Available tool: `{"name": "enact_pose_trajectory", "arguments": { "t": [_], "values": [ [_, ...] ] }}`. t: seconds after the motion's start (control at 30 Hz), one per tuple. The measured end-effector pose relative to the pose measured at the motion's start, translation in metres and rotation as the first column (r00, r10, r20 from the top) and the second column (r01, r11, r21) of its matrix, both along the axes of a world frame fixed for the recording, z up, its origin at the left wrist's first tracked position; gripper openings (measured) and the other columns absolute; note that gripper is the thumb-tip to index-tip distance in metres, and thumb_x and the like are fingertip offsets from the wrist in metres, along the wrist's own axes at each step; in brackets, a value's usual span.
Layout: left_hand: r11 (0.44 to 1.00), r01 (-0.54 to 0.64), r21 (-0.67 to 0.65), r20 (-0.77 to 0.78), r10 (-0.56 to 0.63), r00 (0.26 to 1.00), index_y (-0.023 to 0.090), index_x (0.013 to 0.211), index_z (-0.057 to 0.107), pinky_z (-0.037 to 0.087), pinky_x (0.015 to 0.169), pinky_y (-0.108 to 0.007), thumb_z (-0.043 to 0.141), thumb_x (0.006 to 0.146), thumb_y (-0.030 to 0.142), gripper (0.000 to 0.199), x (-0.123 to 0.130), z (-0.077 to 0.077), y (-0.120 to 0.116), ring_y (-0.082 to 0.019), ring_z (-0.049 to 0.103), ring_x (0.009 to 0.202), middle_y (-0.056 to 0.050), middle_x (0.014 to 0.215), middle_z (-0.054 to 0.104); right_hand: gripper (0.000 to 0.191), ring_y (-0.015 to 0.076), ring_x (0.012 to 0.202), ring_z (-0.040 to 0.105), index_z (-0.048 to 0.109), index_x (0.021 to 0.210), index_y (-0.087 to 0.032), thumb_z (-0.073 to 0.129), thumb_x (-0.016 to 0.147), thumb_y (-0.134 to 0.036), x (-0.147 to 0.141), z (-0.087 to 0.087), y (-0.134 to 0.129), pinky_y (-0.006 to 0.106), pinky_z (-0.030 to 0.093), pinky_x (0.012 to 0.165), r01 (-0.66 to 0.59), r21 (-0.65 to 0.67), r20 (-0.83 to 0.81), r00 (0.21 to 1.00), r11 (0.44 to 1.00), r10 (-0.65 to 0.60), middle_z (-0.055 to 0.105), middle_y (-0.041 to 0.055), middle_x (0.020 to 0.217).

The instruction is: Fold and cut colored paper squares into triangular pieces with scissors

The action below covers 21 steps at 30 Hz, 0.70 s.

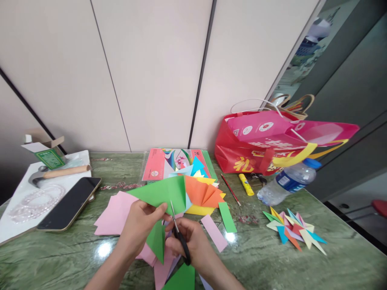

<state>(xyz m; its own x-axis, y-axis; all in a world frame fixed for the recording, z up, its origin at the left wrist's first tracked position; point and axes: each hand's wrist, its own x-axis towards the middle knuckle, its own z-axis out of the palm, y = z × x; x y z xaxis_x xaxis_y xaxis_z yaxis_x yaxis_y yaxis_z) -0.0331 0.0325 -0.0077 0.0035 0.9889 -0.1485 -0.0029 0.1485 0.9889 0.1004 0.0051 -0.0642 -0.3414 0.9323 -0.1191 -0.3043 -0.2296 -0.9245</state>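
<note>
My left hand pinches a folded green paper above the table. In my right hand are black-handled scissors, their blades at the lower edge of the green paper. Another green piece hangs below my left hand. Pink sheets lie under and left of the hands, and green paper lies at the bottom. Just behind is folded orange paper with yellow and blue pieces. A green strip and a pink strip rest to the right.
On the green table are a phone, hammer, beads and small box at left. A red bag, bottle, glue stick, red pencil and folded paper star are at right.
</note>
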Motion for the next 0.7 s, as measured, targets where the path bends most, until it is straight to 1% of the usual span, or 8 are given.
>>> {"name": "enact_pose_trajectory", "arguments": {
  "t": [0.17, 0.43, 0.53, 0.63, 0.7],
  "values": [
    [1.0, -0.001, -0.001, -0.008, 0.001, 1.0, 0.014, 0.064, 0.061, 0.046, 0.06, -0.024, 0.067, 0.066, 0.023, 0.011, 0.0011, 0.0024, 0.0008, -0.016, 0.063, 0.053, -0.001, 0.049, 0.069, 0.037, 0.0064, 0.039, 0.043, 0.057, 0.073, -0.014, 0.08, 0.054, -0.037, -0.0004, -0.0009, -0.0002, 0.017, 0.033, 0.039, -0.007, 0.026, 0.027, 1.0, 1.0, 0.006, 0.05, -0.0066, 0.046],
    [1.0, -0.007, 0.002, 0.012, 0.007, 1.0, 0.014, 0.064, 0.061, 0.047, 0.059, -0.026, 0.068, 0.066, 0.024, 0.012, 0.001, -0.001, 0.001, -0.017, 0.063, 0.052, -0.001, 0.049, 0.068, 0.038, 0.0056, 0.034, 0.04, 0.057, 0.074, -0.014, 0.079, 0.055, -0.038, -0.0008, -0.0048, -0.0008, 0.016, 0.028, 0.035, 0.006, 0.023, 0.039, 0.999, 1.0, -0.007, 0.048, -0.0077, 0.042],
    [1.0, -0.002, 0.005, 0.004, 0.002, 1.0, 0.015, 0.063, 0.061, 0.047, 0.059, -0.025, 0.067, 0.067, 0.024, 0.012, 0.0009, 0.0002, 0.0004, -0.017, 0.063, 0.051, -0.001, 0.047, 0.068, 0.042, 0.0066, 0.035, 0.042, 0.055, 0.076, -0.015, 0.08, 0.052, -0.039, -0.0015, -0.0021, -0.0007, 0.017, 0.031, 0.036, 0.0, -0.009, 0.043, 0.999, 1.0, 0.0, 0.05, -0.0074, 0.044],
    [1.0, 0.017, 0.012, 0.019, -0.017, 1.0, 0.015, 0.064, 0.061, 0.048, 0.061, -0.026, 0.067, 0.067, 0.024, 0.012, 0.0008, 0.0013, 0.0004, -0.018, 0.063, 0.052, -0.002, 0.048, 0.068, 0.05, 0.0076, 0.039, 0.046, 0.053, 0.08, -0.016, 0.084, 0.045, -0.034, -0.0017, 0.0027, -0.0003, 0.018, 0.036, 0.041, 0.007, -0.054, 0.022, 1.0, 0.999, -0.006, 0.054, -0.0067, 0.05],
    [0.999, 0.037, 0.016, 0.034, -0.038, 0.999, 0.014, 0.066, 0.063, 0.048, 0.06, -0.027, 0.067, 0.066, 0.025, 0.011, 0.0012, 0.0012, 0.0006, -0.018, 0.064, 0.051, -0.002, 0.049, 0.068, 0.052, 0.0076, 0.043, 0.047, 0.052, 0.08, -0.016, 0.085, 0.043, -0.031, -0.0015, 0.0046, 0.0, 0.019, 0.037, 0.044, 0.012, -0.061, -0.001, 1.0, 0.998, -0.012, 0.053, -0.0074, 0.052]
  ]
}}
